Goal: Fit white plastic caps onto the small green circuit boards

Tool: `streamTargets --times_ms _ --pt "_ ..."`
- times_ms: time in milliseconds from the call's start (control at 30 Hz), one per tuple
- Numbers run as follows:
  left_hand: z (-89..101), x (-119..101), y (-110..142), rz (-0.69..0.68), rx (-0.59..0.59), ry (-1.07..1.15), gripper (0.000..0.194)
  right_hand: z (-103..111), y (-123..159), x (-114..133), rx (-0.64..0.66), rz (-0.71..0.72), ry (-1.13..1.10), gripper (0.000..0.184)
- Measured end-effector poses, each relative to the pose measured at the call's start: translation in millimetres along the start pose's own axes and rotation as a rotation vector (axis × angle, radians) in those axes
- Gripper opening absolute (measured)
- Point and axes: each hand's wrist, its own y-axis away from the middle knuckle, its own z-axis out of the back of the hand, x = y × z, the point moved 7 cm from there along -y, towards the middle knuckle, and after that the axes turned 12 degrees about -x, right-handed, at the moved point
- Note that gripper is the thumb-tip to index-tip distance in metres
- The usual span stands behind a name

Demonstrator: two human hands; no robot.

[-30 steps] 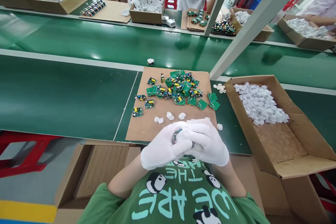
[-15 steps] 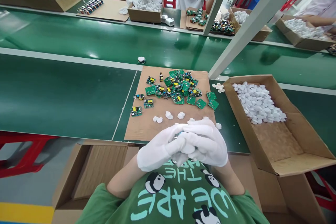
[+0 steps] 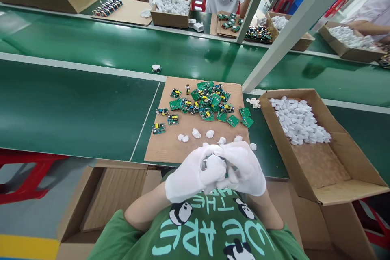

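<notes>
My left hand [image 3: 195, 172] and my right hand [image 3: 245, 168], both in white gloves, meet in front of my chest at the table's near edge. Their fingers are closed round a small piece, mostly hidden; the dark sliver between them looks like part of a circuit board [image 3: 210, 157]. Just beyond lie several white caps [image 3: 196, 133] on a cardboard sheet [image 3: 164, 150]. Farther back on that sheet is a heap of green circuit boards [image 3: 207, 103] with yellow and black components, and a few boards lie singly at its left.
An open carton [image 3: 329, 162] of white pieces stands at the right, beside a slanting metal post [image 3: 274, 40]. One board with a white piece on top [image 3: 156, 68] rides the green conveyor belt [image 3: 100, 44]. Across it, a person in white sits by another carton [image 3: 170, 20].
My hands have shifted slightly, and the right fingers have lifted and bent, uncovering white caps behind them. The board on the belt has moved left. The person opposite has drawn a gloved hand from the carton.
</notes>
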Motion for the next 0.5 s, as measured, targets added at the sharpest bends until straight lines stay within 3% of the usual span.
streamTargets --times_ms 100,167,367,500 --pt "-0.6 -6 -3 -0.068 0.004 -0.149 0.015 7 -2 23 -0.099 0.316 0.077 0.056" --pt "-0.3 -7 -4 -0.068 0.013 -0.138 0.025 9 -5 32 -0.143 0.411 0.109 0.059" --pt "0.8 -3 -5 0.011 0.032 -0.039 0.04 7 -6 31 -0.149 0.406 0.14 0.062" --pt "-10.1 -8 -4 -0.008 0.186 0.033 0.024 8 -3 24 -0.171 0.347 0.132 0.064"
